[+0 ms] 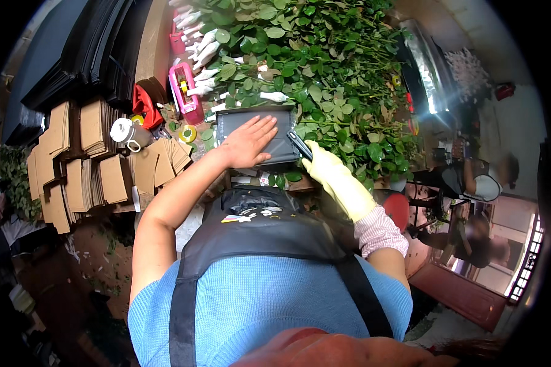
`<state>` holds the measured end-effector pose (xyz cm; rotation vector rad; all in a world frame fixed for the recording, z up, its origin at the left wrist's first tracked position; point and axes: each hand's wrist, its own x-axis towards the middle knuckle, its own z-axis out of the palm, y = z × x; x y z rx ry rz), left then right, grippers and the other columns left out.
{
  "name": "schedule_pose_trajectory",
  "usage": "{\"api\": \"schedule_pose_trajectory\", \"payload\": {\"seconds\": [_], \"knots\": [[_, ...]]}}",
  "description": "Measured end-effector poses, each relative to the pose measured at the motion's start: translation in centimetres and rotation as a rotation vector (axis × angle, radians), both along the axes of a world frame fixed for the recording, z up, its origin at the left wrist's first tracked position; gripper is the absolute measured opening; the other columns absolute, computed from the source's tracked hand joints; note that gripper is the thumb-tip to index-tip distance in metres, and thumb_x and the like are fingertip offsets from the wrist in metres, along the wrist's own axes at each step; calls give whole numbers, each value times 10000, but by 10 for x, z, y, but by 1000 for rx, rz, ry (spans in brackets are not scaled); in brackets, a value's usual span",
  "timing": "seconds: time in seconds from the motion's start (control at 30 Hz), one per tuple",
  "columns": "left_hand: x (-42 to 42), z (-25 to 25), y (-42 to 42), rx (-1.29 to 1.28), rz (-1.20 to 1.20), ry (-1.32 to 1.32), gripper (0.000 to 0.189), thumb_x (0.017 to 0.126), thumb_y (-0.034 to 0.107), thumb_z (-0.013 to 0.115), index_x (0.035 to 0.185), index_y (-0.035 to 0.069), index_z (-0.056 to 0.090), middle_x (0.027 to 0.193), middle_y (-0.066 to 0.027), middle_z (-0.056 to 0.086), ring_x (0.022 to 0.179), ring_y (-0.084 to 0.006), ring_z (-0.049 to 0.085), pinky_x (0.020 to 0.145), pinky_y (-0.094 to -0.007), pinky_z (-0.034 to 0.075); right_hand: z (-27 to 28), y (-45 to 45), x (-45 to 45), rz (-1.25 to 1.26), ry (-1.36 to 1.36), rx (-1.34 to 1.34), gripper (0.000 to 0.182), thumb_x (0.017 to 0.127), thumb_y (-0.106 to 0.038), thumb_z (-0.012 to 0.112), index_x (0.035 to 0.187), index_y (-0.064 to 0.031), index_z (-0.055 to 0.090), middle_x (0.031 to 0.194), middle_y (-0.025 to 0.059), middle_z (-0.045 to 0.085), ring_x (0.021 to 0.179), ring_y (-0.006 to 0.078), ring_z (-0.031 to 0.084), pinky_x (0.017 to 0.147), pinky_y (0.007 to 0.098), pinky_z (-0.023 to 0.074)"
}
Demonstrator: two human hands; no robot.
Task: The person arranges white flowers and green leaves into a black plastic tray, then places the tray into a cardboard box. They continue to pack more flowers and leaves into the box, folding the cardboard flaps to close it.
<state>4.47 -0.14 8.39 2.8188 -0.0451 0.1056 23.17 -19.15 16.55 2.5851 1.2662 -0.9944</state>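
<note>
My left hand (250, 143) is bare and lies palm down on a dark grey sheet or folded sleeve (238, 120), fingers stretched out and thumb apart. In a pale yellow rubber glove, my right hand (323, 166) grips a dark stapler (299, 144). The stapler's front end meets the sheet's right edge; whether its jaws are pressed together cannot be made out. Leafy green stems (340, 91) are heaped just beyond and to the right of the sheet. Several white-wrapped flower heads (206, 48) line the left side of the heap.
Stacks of brown cardboard pieces (115, 179) and a white-lidded cup (125, 130) stand on the left. Nearer the sheet are a pink tape dispenser (193, 110) and a yellow tape roll (187, 133). Black card stacks (96, 50) rise behind. People (482, 181) sit at right.
</note>
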Motion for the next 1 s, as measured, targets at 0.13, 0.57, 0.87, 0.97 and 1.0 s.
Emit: {"api": "schedule_pose_trajectory", "payload": {"seconds": [0.13, 0.57, 0.87, 0.97, 1.0], "knots": [[-15, 17, -15, -327, 81, -33, 590, 951, 276, 644, 1470, 44, 486, 1600, -234, 347, 1511, -370, 290, 1259, -481, 195, 41, 9, 15, 54, 51, 30, 500, 944, -316, 655, 1386, -112, 540, 1144, 216, 701, 1083, 363, 678, 956, 454, 524], [-101, 3, -31, -1160, 1248, -633, 758, 825, 114, 725, 1462, 8, 328, 1296, -149, 542, 1148, -243, 568, 1004, -390, 465, -61, 52, -37, -331, 714, 1014, 600, 1007, -157, 586, 1544, -21, 357, 1556, 176, 431, 1330, 289, 544, 1113, 376, 437], [-121, -81, -11, -376, 1109, -81, 729, 793, 226, 784, 1427, 64, 462, 1174, -231, 561, 1067, -424, 607, 923, -479, 506, 2, 30, -26, -408, 577, 919, 499, 1016, -14, 547, 1501, 8, 431, 1485, 201, 510, 1315, 253, 556, 1116, 351, 435], [-94, -51, 40, -364, 1273, -484, 335, 927, 226, 698, 1173, 19, 606, 1114, -229, 581, 1031, -418, 601, 866, -497, 492, 21, 31, -50, -298, 611, 937, 452, 1031, -9, 527, 1477, 24, 462, 1444, 197, 551, 1264, 240, 594, 1110, 346, 439], [-88, -50, 60, -352, 1364, -522, 361, 933, 288, 700, 1167, 26, 614, 1125, -232, 587, 1032, -419, 608, 872, -497, 496, 21, 33, -57, -277, 636, 949, 450, 1030, 0, 521, 1475, 25, 463, 1437, 195, 557, 1268, 239, 590, 1110, 349, 441]]}}
